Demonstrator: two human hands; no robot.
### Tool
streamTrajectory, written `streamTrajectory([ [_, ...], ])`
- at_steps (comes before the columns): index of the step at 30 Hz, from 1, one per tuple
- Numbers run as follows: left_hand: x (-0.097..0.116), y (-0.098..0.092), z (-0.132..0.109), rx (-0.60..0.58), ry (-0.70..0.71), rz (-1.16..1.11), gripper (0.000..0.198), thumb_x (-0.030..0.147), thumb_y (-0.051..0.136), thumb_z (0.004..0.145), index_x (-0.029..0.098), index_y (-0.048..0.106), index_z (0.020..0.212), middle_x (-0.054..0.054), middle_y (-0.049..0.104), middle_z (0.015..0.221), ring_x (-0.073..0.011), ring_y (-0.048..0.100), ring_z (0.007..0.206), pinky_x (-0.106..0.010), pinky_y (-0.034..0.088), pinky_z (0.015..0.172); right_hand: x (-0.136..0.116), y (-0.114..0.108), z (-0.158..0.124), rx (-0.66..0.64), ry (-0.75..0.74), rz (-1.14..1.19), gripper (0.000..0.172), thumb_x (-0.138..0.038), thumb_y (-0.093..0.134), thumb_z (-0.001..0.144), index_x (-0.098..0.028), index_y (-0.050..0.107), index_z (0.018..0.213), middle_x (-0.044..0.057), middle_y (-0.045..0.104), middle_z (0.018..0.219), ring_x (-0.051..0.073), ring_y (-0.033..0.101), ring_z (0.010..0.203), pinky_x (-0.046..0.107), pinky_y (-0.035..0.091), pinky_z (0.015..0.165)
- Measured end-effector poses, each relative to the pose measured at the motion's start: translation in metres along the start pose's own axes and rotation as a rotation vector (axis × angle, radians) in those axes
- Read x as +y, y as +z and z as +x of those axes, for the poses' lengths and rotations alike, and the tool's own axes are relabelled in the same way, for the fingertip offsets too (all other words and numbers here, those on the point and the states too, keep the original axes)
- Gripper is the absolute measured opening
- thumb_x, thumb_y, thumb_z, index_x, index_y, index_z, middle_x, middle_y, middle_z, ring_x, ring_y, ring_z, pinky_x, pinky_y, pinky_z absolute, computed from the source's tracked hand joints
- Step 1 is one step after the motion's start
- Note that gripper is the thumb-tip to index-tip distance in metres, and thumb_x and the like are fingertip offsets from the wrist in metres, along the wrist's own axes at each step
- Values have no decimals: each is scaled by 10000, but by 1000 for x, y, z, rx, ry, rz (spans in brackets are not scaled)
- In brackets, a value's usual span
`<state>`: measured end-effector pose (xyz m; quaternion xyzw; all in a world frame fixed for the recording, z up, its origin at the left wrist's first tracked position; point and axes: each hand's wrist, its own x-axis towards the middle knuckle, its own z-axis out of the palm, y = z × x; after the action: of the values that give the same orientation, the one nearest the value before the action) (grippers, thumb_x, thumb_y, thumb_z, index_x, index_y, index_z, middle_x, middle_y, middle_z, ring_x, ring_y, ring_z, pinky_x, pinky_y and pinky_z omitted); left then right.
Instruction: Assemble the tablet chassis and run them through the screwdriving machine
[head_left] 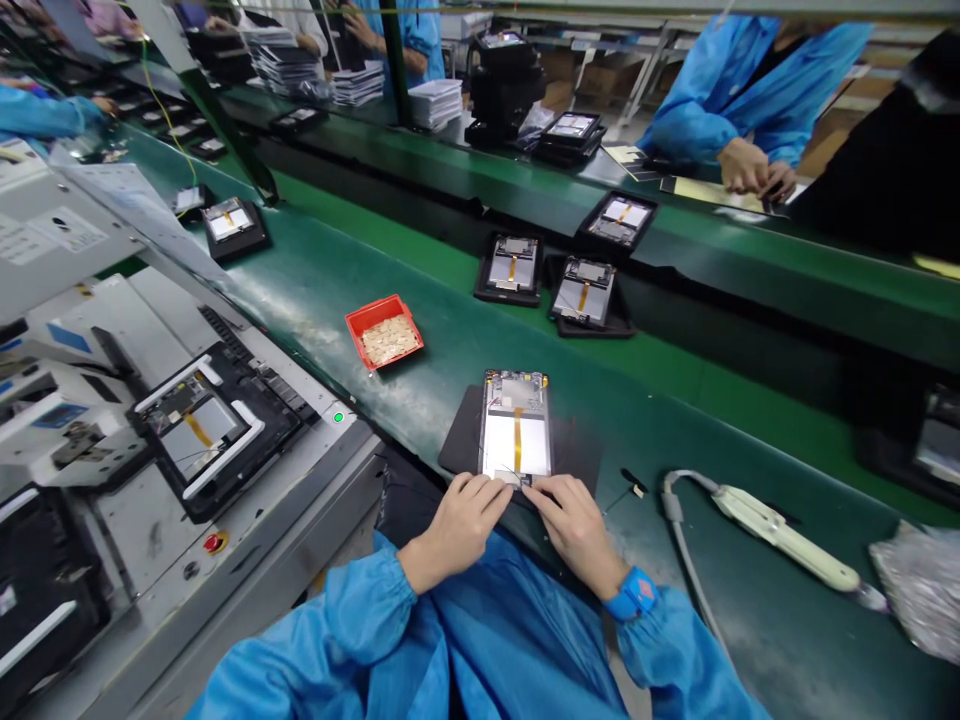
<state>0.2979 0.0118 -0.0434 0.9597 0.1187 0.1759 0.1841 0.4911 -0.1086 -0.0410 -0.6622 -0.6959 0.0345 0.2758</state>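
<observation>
Opened tablet (516, 425) on dark mat (461, 432), bench (450, 345). Left hand (463, 522), right hand (574, 525): fingers bent, both touching its 6 o'clock edge; pinching or just pressing, can't tell. From it: red bin (377, 313) at 10 o'clock, tan pieces (388, 341) inside; black trays (507, 297) 12–1, holding similar units (513, 268); black fixture (281, 425) at 9, one unit inside.

Moderate light is cast, apparently from above, and a hazy sheen is spread over the green tabletop (315, 270), while the white panel of the opened device (499, 440) is rendered brightest. Detail is swallowed by darkness in the black shape (885, 150) at upper right, and glints are scattered across the crinkled bag (926, 585). The outer edges are stretched by the wide lens, and the upper-left background is softly blurred.
</observation>
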Motion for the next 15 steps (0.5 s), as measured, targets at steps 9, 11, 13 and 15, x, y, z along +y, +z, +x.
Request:
streamTrajectory([
  [9, -10, -3, -11, 172, -160, -261, 456, 31, 384, 898, 172, 592, 1278, -125, 655, 1166, -253, 567, 1100, -458, 478, 937, 3, -3, 5, 126, 42, 182, 263, -108, 513, 955, -218, 684, 1123, 81, 645, 933, 203, 564, 872, 376, 482, 756],
  [11, -9, -3, -11, 189, -167, -268, 452, 28, 389, 894, 174, 598, 1267, -123, 657, 1161, -250, 568, 1098, -456, 480, 937, 3, -2, 5, 119, 33, 188, 281, -102, 517, 951, -226, 681, 1142, 79, 639, 928, 203, 559, 873, 376, 483, 753],
  [13, -8, -3, -10, 202, -172, -269, 448, 30, 388, 895, 178, 601, 1261, -122, 659, 1156, -250, 569, 1097, -457, 480, 938, 3, 0, 5, 109, 15, 176, 292, -95, 523, 946, -228, 680, 1154, 77, 636, 920, 202, 555, 871, 372, 482, 750],
  [15, -6, -3, -9, 201, -174, -267, 446, 36, 389, 899, 182, 601, 1263, -121, 661, 1156, -252, 571, 1098, -459, 480, 938, 2, 2, 5, 110, 0, 162, 298, -86, 530, 940, -224, 679, 1157, 76, 633, 916, 200, 550, 865, 368, 478, 749],
])
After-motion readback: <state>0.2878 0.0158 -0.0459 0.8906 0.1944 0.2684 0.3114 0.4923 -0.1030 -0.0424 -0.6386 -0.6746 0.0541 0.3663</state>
